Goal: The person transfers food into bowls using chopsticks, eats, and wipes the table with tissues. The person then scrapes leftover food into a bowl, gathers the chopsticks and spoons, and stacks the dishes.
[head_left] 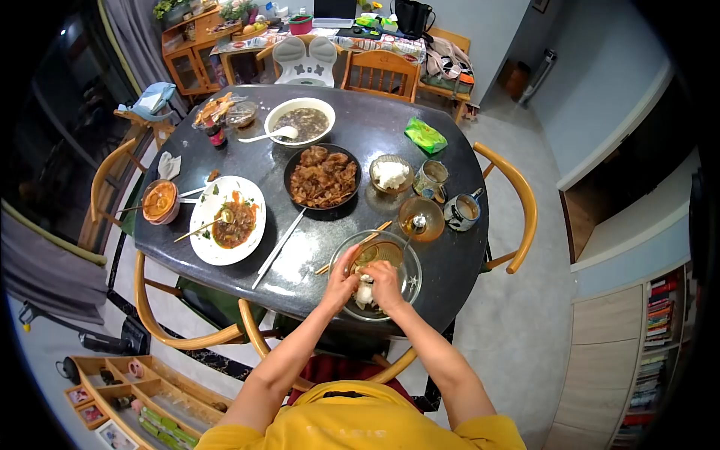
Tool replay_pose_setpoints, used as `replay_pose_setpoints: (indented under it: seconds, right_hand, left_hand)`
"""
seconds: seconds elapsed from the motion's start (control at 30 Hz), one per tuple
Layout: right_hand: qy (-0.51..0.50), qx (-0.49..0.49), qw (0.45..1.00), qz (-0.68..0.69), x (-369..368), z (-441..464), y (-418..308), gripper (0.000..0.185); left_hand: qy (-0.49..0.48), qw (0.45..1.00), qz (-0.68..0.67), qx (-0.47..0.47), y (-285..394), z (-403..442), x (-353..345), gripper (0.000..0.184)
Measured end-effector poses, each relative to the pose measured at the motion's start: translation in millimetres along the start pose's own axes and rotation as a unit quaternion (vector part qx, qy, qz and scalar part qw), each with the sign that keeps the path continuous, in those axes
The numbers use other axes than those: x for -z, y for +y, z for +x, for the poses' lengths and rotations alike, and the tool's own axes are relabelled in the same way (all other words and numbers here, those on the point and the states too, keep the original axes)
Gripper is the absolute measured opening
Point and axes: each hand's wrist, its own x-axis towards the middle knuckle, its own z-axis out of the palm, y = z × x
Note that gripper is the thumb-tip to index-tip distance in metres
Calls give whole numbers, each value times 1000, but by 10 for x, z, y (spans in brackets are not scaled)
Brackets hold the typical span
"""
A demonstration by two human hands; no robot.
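Note:
A large clear glass bowl (411, 259) stands at the near edge of the dark table, with a smaller amber-tinted bowl (386, 251) in it. My left hand (343, 279) reaches over the left side of the glass bowl with its fingers bent inward. From the right, my right hand (385, 285) meets it, fingers curled close together. Between and just below the fingertips lies a pale, whitish lump (364, 292), whose kind I cannot make out. Behind my left hand, wooden chopsticks (373, 235) lie partly hidden by the bowl.
Beyond stand a black pan of browned meat (324, 178), a soup bowl (331, 110) and a white plate with leftovers (257, 210). To the right are a bowl of rice (391, 174), an amber bowl with a spoon (421, 225) and a mug (462, 213). Chairs surround the table.

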Motion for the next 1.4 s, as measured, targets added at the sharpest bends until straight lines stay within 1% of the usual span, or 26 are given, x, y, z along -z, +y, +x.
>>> replay_pose_setpoints:
  seconds: [0.03, 0.1, 0.13, 0.17, 0.2, 0.23, 0.3, 0.33, 0.37, 0.43, 0.47, 0.5, 0.57, 0.6, 0.73, 0.83, 0.9, 0.97, 1.03, 1.07, 1.1, 1.17, 1.23, 1.3, 1.37, 1.4]
  right_hand:
    - [-13, -19, 999, 34, -22, -18, 0, 24]
    - [-40, -36, 997, 56, -34, -30, 15, 26]
    - [-45, -18, 998, 51, -26, -38, 21, 29]
    - [-50, 1, 998, 45, -19, -48, 24, 31]
    - [-87, 25, 995, 32, 37, -67, 41, 34]
    - [-87, 26, 995, 33, 94, -96, 48, 34]
    - [-140, 52, 989, -20, 223, -126, 32, 35]
    - [-93, 85, 991, -39, 263, -99, 15, 34]
    - [-94, 85, 991, -39, 291, -37, 11, 34]
    - [31, 104, 986, -127, 411, 208, -124, 33]
    - [55, 84, 985, -140, 361, 268, -73, 33]
    - [58, 83, 985, -141, 273, 268, -35, 33]
    - [67, 34, 984, -160, 69, 212, -12, 32]
    - [46, 4, 993, -109, -20, 139, -29, 31]
    - [47, -31, 998, -18, -182, -33, -255, 32]
    - [2, -61, 997, 53, -109, -153, -266, 33]
    - [-144, -66, 987, 16, -23, -246, -197, 36]
    - [-144, -59, 988, -17, 62, -263, -173, 33]
    - [-63, -159, 977, 127, 165, -206, -122, 19]
    - [-13, -215, 956, 200, 225, -164, -64, 13]
    - [46, -251, 942, 220, 254, -131, 18, 15]
    - [37, -302, 932, 195, 410, -18, 166, 14]
    - [137, -356, 882, 276, 503, 114, 269, 16]
    - [132, -449, 833, 296, 572, 266, 464, 22]
    - [50, -528, 792, 301, 562, 432, 603, 21]
    - [54, -526, 794, 301, 543, 491, 641, 21]
  left_hand:
    - [0, 1000, -1, 2, -75, 28, 8, 67]
    - [16, 996, 28, -80, -133, 74, 10, 64]
    - [11, 999, -2, -37, -92, 66, 11, 63]
    - [11, 999, -1, -37, -101, 83, 12, 63]
    - [11, 998, -13, -66, -109, 99, 15, 63]
    - [11, 995, -24, -95, -111, 121, 29, 62]
    - [25, 995, 10, -96, -79, 157, 98, 63]
    - [37, 994, 43, -95, -57, 162, 124, 65]
    - [37, 994, 43, -94, -39, 177, 137, 65]
    - [35, 981, 111, -152, 36, 155, 115, 68]
    - [40, 973, 161, -160, 94, 122, 76, 68]
    - [37, 973, 162, -162, 65, 123, 41, 68]
    - [88, 981, 59, -164, -22, 107, -26, 67]
    - [101, 983, 19, -151, -32, 114, -38, 67]
    - [123, 982, 42, -138, -102, 126, 62, 67]
    - [125, 978, 68, -150, -75, 157, 110, 69]
    - [128, 985, -12, -113, -44, 186, 147, 69]
    - [108, 987, -14, -121, -8, 249, 173, 69]
    - [98, 978, -183, 26, 214, 229, 91, 69]
    - [92, 978, -186, 37, 234, 266, 74, 71]
    - [89, 978, -186, 38, 244, 303, 51, 71]
    - [64, 971, -205, 100, 265, 384, 2, 69]
    - [42, 972, -214, 92, 311, 530, -83, 65]
    - [12, 978, -180, 108, 366, 714, -204, 62]
    - [9, 984, -144, 106, 414, 891, -344, 58]
    - [22, 986, -121, 111, 485, 971, -442, 56]
